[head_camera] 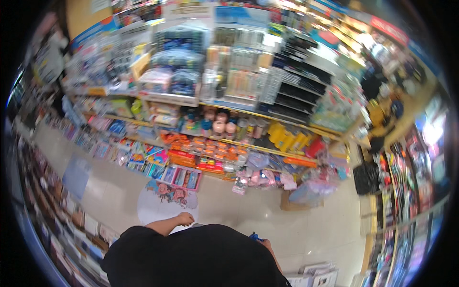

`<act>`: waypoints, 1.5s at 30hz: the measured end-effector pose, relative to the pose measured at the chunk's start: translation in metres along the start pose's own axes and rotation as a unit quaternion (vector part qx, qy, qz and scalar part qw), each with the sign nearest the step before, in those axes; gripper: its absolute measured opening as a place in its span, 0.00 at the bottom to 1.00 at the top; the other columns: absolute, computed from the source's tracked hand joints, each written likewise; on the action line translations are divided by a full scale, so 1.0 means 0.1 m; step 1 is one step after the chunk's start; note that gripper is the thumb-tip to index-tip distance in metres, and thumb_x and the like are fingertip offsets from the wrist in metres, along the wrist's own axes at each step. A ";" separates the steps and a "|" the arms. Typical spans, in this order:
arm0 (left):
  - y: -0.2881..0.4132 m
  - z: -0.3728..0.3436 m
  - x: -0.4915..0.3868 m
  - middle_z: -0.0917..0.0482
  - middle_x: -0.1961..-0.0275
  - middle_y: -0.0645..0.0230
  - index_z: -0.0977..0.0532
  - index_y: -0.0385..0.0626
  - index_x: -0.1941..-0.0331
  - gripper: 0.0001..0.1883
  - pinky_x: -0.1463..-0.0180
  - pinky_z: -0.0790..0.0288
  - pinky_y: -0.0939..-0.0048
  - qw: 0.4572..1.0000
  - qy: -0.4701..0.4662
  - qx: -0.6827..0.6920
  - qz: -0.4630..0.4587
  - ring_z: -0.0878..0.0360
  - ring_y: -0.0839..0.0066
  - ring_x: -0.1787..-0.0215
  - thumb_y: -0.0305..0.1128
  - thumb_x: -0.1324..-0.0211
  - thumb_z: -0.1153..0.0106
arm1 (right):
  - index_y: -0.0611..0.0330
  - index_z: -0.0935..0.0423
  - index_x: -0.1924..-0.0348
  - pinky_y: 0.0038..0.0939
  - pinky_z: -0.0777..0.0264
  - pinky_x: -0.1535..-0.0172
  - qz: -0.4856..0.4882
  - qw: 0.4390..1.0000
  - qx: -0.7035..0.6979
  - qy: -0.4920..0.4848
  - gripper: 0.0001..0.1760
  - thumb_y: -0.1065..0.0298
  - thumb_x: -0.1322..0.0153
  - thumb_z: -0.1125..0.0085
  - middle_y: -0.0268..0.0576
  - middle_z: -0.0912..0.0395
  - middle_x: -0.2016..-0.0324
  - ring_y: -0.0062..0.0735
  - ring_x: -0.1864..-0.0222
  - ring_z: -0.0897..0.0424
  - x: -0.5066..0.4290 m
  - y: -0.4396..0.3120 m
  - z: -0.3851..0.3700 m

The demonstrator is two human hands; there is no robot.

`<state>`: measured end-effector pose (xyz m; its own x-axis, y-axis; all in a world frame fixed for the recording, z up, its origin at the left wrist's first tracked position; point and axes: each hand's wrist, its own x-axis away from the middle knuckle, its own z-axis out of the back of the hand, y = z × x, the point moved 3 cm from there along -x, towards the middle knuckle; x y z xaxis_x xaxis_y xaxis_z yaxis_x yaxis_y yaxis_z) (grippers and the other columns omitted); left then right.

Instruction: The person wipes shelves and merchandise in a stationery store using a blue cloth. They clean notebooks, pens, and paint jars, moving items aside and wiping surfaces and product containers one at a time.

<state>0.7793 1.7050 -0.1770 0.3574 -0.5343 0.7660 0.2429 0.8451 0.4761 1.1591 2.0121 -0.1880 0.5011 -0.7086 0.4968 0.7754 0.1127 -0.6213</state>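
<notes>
My left hand point(185, 219) hangs in front of my black shirt point(197, 256), its fingers curled in and nothing visible in them. Below it on the floor is a round white floor sticker point(154, 210) with cartoon figures. Beside my body on the other side, my right hand point(265, 244) grips a small blue object point(255, 236), too small and blurred to name. Both hands are apart from the shelves. Ahead stands a long shop display shelf point(233, 141). Its lower tiers hold orange packets point(211, 147), pink-topped bottles point(218, 127) and yellow packages point(287, 138).
Book racks point(68, 229) run along the left. A pink-edged box point(187, 178) and a cardboard box point(299, 202) sit at the foot of the display. On the right are a black bag point(365, 178) and stocked shelves point(405, 179). Stacked papers or books point(319, 274) lie lower right.
</notes>
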 end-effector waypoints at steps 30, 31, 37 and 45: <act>-2.80 -0.56 0.86 0.17 0.58 0.58 0.17 0.50 0.64 0.15 0.50 0.26 0.60 0.894 0.196 0.339 0.219 0.19 0.59 0.53 0.44 0.47 0.47 | 0.67 0.24 0.54 0.38 0.30 0.57 0.438 0.644 -0.306 0.548 0.19 0.58 0.26 0.48 0.53 0.19 0.64 0.43 0.63 0.21 -0.68 -6.33 3.11; -2.78 -0.51 0.84 0.17 0.58 0.58 0.17 0.50 0.64 0.15 0.51 0.26 0.60 0.890 0.201 0.347 0.218 0.19 0.59 0.53 0.44 0.47 0.47 | 0.66 0.24 0.53 0.40 0.30 0.53 0.417 0.640 -0.241 0.599 0.20 0.56 0.26 0.49 0.56 0.19 0.61 0.51 0.59 0.20 -0.67 -6.50 3.17; -2.58 -0.28 0.71 0.17 0.59 0.58 0.17 0.49 0.65 0.14 0.52 0.26 0.60 0.886 0.210 0.360 0.204 0.19 0.60 0.54 0.44 0.47 0.47 | 0.52 0.26 0.51 0.45 0.24 0.60 0.373 0.649 0.098 0.656 0.23 0.45 0.30 0.44 0.50 0.24 0.50 0.49 0.55 0.20 -0.83 -7.09 3.16; -2.11 -0.11 0.44 0.18 0.61 0.59 0.18 0.49 0.65 0.14 0.53 0.26 0.61 0.883 0.211 0.373 0.191 0.19 0.61 0.56 0.43 0.46 0.47 | 0.51 0.29 0.52 0.40 0.23 0.71 0.389 0.582 0.185 0.690 0.33 0.43 0.42 0.30 0.47 0.31 0.55 0.46 0.65 0.18 -1.03 -7.15 3.12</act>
<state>0.7534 1.5033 -0.2485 0.6279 -0.0332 0.7776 -0.5733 0.6559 0.4910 0.6728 2.2221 0.3938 0.1672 -0.1989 -0.9657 0.6786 0.7338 -0.0336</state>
